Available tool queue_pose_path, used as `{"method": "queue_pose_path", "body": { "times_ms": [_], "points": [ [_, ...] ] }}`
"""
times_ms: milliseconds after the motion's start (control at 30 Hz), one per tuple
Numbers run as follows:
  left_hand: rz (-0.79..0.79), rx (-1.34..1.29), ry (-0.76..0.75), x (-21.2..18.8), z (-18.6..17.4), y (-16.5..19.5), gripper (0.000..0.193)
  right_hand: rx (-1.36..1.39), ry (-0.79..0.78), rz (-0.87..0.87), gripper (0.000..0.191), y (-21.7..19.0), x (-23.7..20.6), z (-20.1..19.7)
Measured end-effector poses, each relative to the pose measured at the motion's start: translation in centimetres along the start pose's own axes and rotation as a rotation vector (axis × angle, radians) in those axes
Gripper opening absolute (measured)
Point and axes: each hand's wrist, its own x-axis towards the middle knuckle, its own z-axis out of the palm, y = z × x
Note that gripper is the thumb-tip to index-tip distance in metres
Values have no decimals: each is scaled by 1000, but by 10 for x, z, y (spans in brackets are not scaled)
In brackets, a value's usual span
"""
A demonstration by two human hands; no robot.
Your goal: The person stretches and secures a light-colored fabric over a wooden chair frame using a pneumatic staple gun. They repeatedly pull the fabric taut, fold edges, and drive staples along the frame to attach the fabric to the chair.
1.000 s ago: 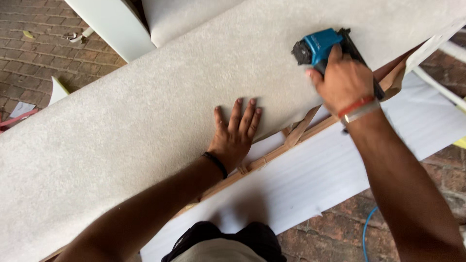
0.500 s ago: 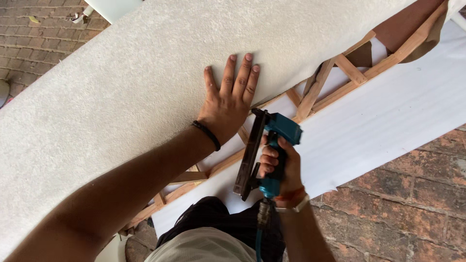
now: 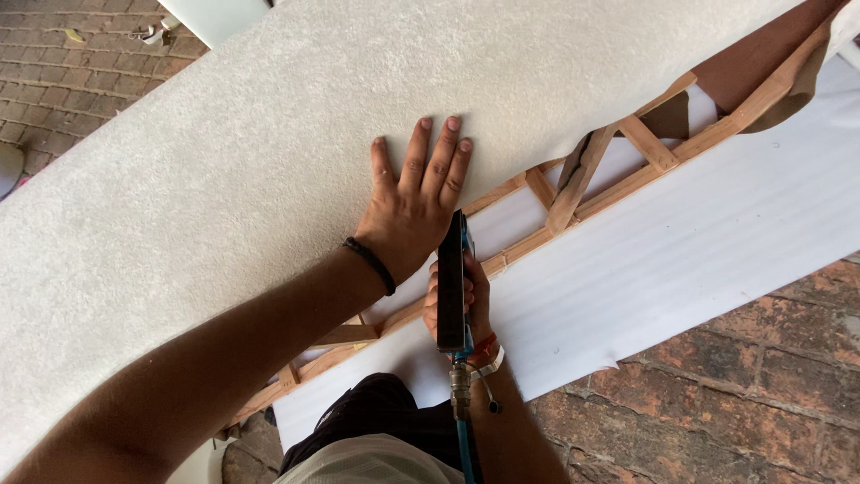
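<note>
I see the blue staple gun (image 3: 454, 287) edge-on, nose at the wooden frame (image 3: 627, 170), gripped in my right hand (image 3: 461, 300). My left hand (image 3: 414, 206) lies flat, fingers spread, on the white fabric (image 3: 269, 161). The gun has turned upright since before.

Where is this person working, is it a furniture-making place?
Probably an outdoor upholstery or furniture workshop. The ground is reddish brick paving, a bare wooden slat frame is being covered with white textured fabric, and the right hand holds a blue air-powered staple gun against the frame.
</note>
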Motion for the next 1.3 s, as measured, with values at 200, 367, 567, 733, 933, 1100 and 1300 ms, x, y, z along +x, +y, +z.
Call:
{"method": "queue_pose_path", "body": {
  "times_ms": [200,367,567,733,933,1100,1300],
  "points": [
    [7,126,25,2,-8,-4,81,-557,322,-114,32,-12,-19,74],
    [128,-84,9,3,-18,-25,92,-1252,828,-869,36,7,-59,223],
    [180,-453,80,69,-25,-59,100,-3227,1237,-816,79,-36,39,367],
    [111,-518,46,118,-27,-61,88,-3767,939,-569,72,-128,151,421],
    [127,-566,45,123,-21,-64,86,-3649,442,-958,68,-167,168,413],
    [185,-557,74,141,-16,-61,82,-1659,556,-1957,7,-73,60,287],
    [247,-493,130,160,-10,-52,79,-978,848,-1205,38,-47,50,224]
  ]
}}
